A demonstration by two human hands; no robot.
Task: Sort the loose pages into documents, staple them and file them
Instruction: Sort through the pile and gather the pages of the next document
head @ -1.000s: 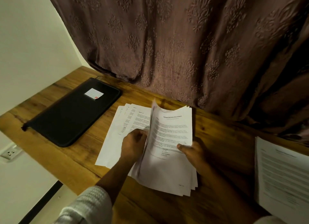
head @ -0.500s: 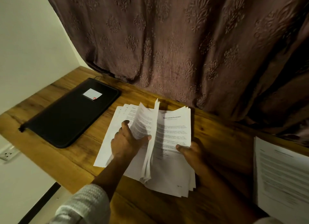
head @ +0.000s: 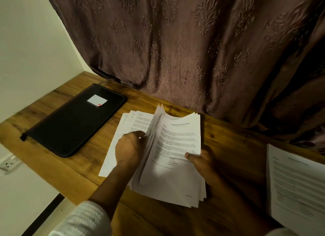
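Head view: nearest, the right hand (head: 202, 161) pinches the right edge of the stack of pages (head: 175, 179) on the worktop (head: 228, 147), thumb on top. The left hand (head: 129, 148), spread flat half a second ago, now curls round a lifted sheaf (head: 154, 130) standing steeper, baring a title page; sorting seems mid-way, with nothing stapled yet. Beyond lie fanned sheets (head: 123, 130), a separate document (head: 295, 183) to the right, and farther left the closed black folder (head: 73, 123).

Left sleeve (head: 82, 220) — white, chunky ribbed knit, thick cuff, right sleeve (head: 281, 233) — only a pale edge visible
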